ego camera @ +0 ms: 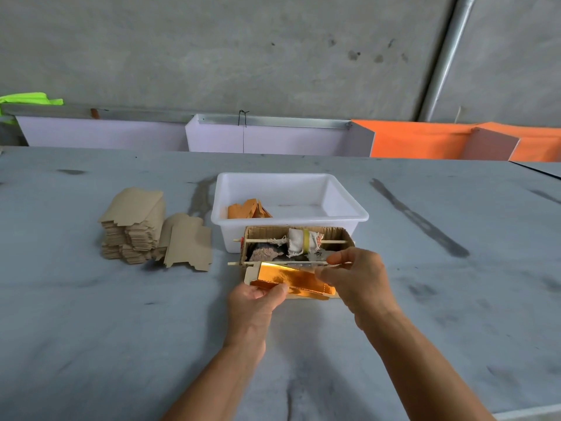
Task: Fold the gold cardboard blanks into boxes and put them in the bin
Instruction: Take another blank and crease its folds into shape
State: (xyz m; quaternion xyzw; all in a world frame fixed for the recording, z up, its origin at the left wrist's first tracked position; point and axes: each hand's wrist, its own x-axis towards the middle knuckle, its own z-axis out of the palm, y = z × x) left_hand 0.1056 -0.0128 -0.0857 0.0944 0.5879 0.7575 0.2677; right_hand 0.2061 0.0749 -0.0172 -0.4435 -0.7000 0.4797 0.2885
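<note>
Both hands (258,299) (355,278) pinch gold blank's (291,279) edges before bin (288,220)

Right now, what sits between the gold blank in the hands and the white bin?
In the head view, a small open cardboard tray holding rags and two thin sticks lies between the gold blank and the white bin.

- Glossy gold-foil cardboard blank (291,279), mirror-bright.
- Matt brown cardboard stack (133,226) at nine o'clock.
- Smooth white plastic bin (349,205) at twelve.
- Frayed white cloth roll (299,243).
- Scuffed grey table (121,344).
</note>
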